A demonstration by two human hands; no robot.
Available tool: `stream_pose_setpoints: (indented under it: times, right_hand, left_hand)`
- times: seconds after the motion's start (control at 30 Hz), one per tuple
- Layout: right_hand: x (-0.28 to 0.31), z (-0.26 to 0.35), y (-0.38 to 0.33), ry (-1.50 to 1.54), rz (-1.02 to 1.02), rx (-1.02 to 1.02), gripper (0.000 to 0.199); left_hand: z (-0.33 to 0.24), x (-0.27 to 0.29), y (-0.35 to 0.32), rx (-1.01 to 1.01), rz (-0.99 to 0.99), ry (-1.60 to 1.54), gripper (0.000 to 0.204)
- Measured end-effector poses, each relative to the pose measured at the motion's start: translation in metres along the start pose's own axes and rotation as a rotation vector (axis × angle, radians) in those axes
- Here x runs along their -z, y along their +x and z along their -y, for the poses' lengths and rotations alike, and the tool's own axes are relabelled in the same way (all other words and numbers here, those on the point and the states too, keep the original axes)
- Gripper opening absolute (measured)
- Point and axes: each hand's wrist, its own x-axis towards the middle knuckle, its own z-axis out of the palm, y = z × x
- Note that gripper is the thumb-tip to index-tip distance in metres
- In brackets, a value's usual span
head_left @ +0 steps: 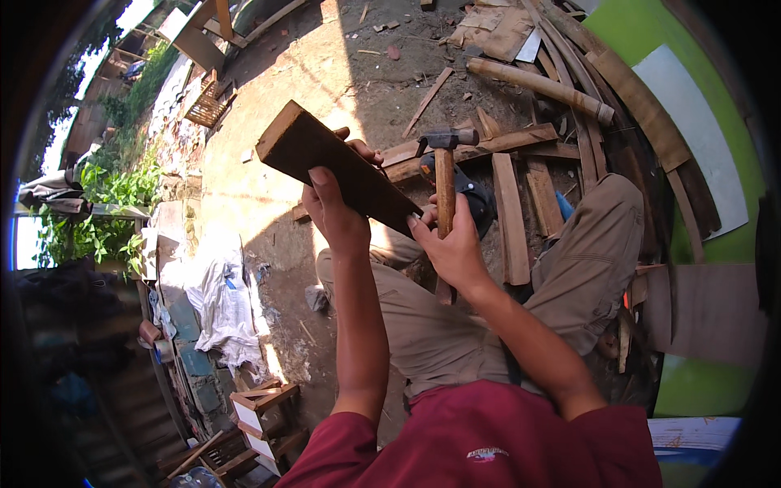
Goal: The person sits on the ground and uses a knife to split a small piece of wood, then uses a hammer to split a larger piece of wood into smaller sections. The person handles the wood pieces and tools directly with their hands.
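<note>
1. My right hand [452, 244] grips the hammer [444, 183] handle.
2. My left hand [335, 213] clamps the wooden plank [338, 167], raised over my lap.
3. A glancing swing could hit my fingers.

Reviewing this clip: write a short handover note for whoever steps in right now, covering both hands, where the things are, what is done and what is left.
Left hand: closed on the dark brown flat wooden board, held up tilted over the lap.
Right hand: grip on the wooden handle of the steel-headed hammer, head up, beside the board's lower end.
Pale wooden planks lie on the dirt ground ahead.
Done: both things picked up. No nail visible; the hammer is not touching the board yet.
</note>
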Motion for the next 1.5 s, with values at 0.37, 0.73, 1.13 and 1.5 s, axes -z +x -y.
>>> stream_pose_setpoints:
  times: [0.37,0.73,1.13,1.5]
  right_hand:
    - [0.033,-0.012,-0.036,-0.174,0.054,0.14,0.039]
    - [0.017,-0.019,-0.025,-0.207,0.064,0.202,0.038]
    - [-0.001,-0.027,-0.036,-0.058,0.01,0.041,0.029]
    - [0.033,-0.01,-0.033,-0.277,0.19,0.082,0.029]
  left_hand:
    - [0.019,0.003,0.039,-0.019,-0.017,0.103,0.069]
    - [0.025,-0.001,0.042,-0.033,-0.022,0.083,0.066]
    - [0.038,-0.018,0.043,-0.102,-0.147,0.162,0.053]
    - [0.036,-0.015,0.05,-0.091,-0.152,0.18,0.045]
